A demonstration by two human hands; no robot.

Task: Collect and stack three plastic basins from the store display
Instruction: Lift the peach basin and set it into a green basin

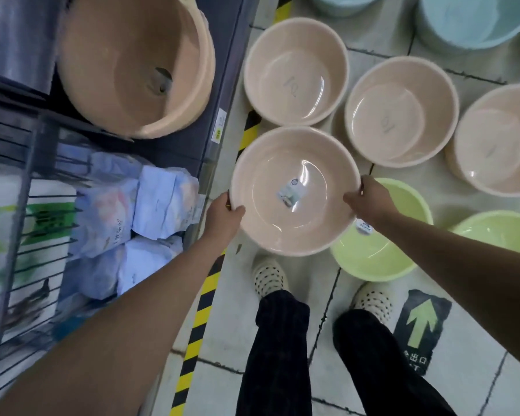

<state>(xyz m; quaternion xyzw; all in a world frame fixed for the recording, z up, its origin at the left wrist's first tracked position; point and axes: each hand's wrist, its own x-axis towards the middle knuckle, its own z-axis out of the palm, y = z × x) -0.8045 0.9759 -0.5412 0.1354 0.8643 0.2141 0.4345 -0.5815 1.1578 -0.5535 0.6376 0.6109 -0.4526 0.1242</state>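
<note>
Pink plastic forms the held basin [270, 229], which hangs mouth-up above the tiled floor [222, 340], in front of the person's perforated shoes [269, 276]. The left hand [222, 216] grips its left rim, thumb hooked over the lip and fingers curled under. The right hand [370, 199] clasps the opposite rim, thumb on the edge and fingers wrapped beneath. A small printed label [291, 193] lies in the basin's bottom.

Beyond it, three matching basins stand mouth-up on the floor: the left floor basin [294, 70] just past the held rim, the middle floor basin [401, 111] beside it, and the right floor basin [499, 139] cut by the frame edge. A lime green basin [382, 259] sits partly under the held one's right side, and a pale blue basin [469, 19] stands farther off. A peach basin [132, 61] leans tilted on the shelf at the left, along a yellow-and-black floor stripe [201, 310]
</note>
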